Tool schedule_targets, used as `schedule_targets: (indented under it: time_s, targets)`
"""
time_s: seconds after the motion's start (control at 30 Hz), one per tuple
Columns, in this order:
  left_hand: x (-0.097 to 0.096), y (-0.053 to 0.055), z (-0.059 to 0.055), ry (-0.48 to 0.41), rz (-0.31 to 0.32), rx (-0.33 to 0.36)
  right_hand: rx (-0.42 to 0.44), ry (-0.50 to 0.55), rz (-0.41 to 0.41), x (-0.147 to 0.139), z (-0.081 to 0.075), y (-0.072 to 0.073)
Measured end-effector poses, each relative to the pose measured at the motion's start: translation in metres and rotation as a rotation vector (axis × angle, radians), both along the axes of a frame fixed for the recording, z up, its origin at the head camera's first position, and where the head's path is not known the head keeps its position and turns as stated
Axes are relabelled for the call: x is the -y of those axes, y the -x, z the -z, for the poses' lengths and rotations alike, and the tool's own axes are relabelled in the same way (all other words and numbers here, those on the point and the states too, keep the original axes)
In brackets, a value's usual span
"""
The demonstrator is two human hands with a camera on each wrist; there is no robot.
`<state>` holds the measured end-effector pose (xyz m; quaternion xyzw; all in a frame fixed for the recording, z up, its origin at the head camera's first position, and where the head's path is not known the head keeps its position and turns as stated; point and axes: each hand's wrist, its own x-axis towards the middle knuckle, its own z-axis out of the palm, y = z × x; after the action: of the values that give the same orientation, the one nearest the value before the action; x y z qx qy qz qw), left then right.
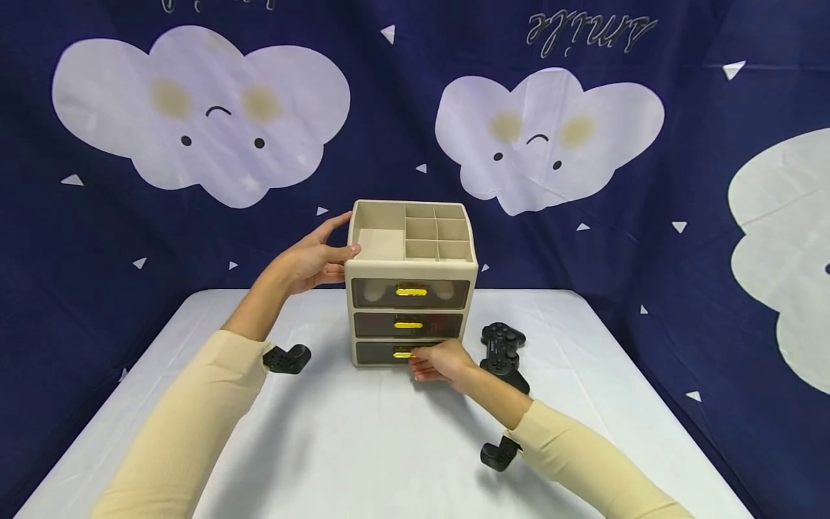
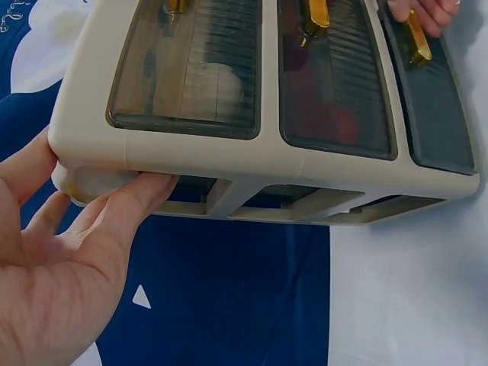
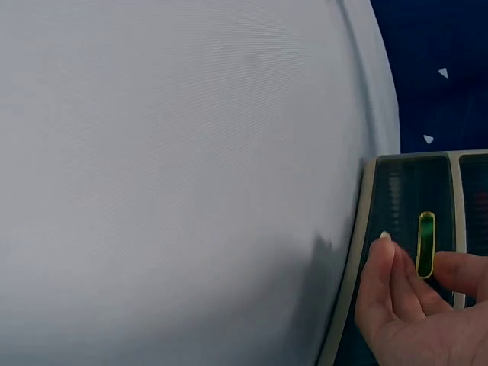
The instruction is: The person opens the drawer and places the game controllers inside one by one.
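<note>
A cream desktop drawer organizer (image 1: 411,268) stands upright on the table, with three smoky see-through drawers and gold handles. My left hand (image 1: 314,259) grips its upper left side, the thumb over the top rim and the other fingers along the side wall. Down at the bottom drawer (image 1: 375,353), my right hand (image 1: 444,362) pinches the gold handle (image 3: 426,244) between thumb and fingers. That drawer sits flush with the frame. White round shapes show dimly through the top drawer (image 2: 194,84), and something reddish through the middle drawer (image 2: 332,99).
A black game controller (image 1: 501,353) lies on the white tablecloth (image 1: 363,447) just right of the organizer, partly behind my right forearm. The organizer's top has one large and several small compartments. A navy curtain (image 1: 389,130) with clouds hangs behind.
</note>
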<state>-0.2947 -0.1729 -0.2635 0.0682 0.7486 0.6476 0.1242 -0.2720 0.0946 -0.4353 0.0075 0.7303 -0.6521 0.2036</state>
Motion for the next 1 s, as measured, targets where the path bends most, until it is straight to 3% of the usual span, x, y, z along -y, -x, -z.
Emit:
schedule_targets:
  time_s: [0.33,1.0]
  targets:
    - [0.001,0.0,0.0,0.003,0.01,-0.009,0.016,-0.032,-0.082,-0.005,-0.005,-0.017]
    - [0.0,0.0,0.0,-0.007,0.018,-0.012,0.001,-0.087,-0.249,-0.03,-0.012,-0.078]
